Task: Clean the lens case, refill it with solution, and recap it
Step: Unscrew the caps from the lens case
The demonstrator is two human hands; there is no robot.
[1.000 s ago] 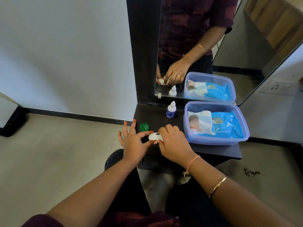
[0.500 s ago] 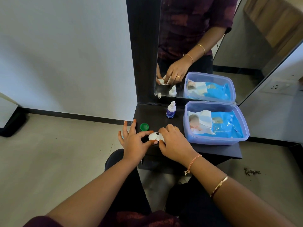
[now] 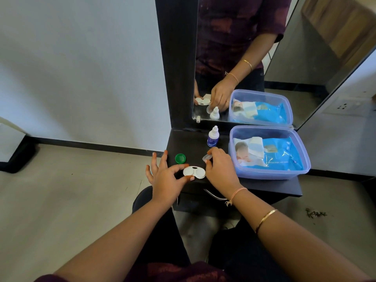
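A white two-well lens case (image 3: 194, 172) lies on the dark shelf (image 3: 264, 185) near its front edge, both wells uncovered. My left hand (image 3: 164, 176) pinches the case's left well between thumb and forefinger, other fingers spread. My right hand (image 3: 220, 169) holds a clear cap (image 3: 207, 157) at its fingertips, lifted just above and behind the case's right well. A green cap (image 3: 180, 158) sits on the shelf behind the case. The small solution bottle (image 3: 213, 136) stands upright at the back by the mirror.
A lilac plastic tub (image 3: 270, 174) holding a blue wipes pack (image 3: 272, 152) fills the shelf's right side. The mirror (image 3: 244, 58) rises behind the shelf. A drawer handle (image 3: 215, 196) shows under the shelf front. Floor lies left and right.
My right hand has come off the case's right well with the clear cap and lifted it back toward the bottle. That well now shows uncovered. The left hand keeps its hold.
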